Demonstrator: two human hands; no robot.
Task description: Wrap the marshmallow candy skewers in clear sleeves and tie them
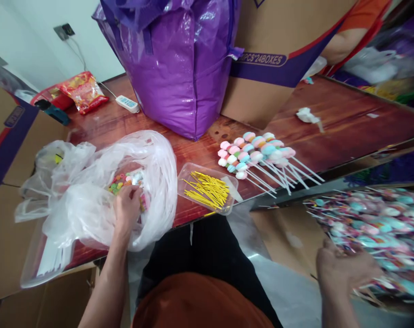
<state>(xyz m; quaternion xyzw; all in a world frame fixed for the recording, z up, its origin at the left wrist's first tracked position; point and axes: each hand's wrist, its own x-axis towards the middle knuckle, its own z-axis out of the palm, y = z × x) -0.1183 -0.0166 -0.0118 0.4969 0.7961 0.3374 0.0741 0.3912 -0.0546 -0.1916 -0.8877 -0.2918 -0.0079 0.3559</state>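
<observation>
My left hand reaches into an open white plastic bag on the table. Its fingers are bent together over small colourful candies; whatever sits between the fingertips is hidden. At the lower right, my right hand is at the edge of a big heap of wrapped marshmallow sticks, its fingers smeared by motion. Between the hands, a clear plastic tray holds yellow twist ties. Beside it lies a cluster of marshmallow skewers in pink, blue and white, their white sticks pointing toward the table's front edge.
A large purple bag and a cardboard box stand behind. White sticks lie in a container at the left. A red snack packet, a white power strip and crumpled tissue are farther back. Another person's arm shows at upper right.
</observation>
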